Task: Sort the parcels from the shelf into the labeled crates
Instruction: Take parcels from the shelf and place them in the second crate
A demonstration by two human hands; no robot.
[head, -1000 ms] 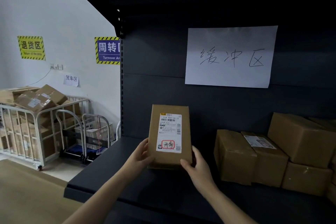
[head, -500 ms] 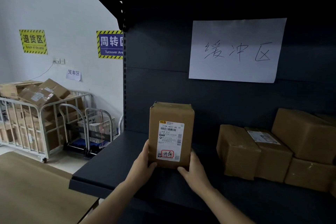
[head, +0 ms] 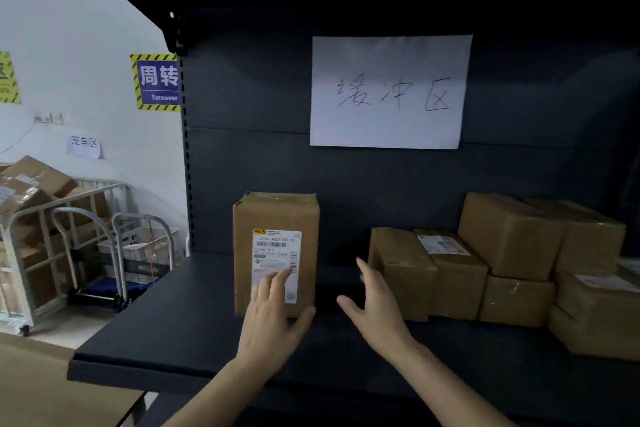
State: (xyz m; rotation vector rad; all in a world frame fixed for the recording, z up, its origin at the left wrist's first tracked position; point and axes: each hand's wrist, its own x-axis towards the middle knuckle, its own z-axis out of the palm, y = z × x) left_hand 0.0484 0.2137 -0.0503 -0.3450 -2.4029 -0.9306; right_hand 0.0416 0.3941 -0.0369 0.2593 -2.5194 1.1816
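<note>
Left hand [head: 273, 322] lays flat, straight fingers [head: 273, 284] on the labelled parcel [head: 273, 215] standing upright on the dark shelf [head: 166, 333]; right hand [head: 377, 312] open just beside, seemingly not touching. A push could topple the tall parcel backward.

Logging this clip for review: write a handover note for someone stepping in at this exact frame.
Left hand: open, fingers flat on the front of the labeled parcel.
Right hand: open, in the air between that parcel and the stacked parcels.
The labeled parcel stands upright on the shelf, with the stack to its right.
Crates: not in view.
Done: nothing visibly sorted.
Left: every parcel seen here.
</note>
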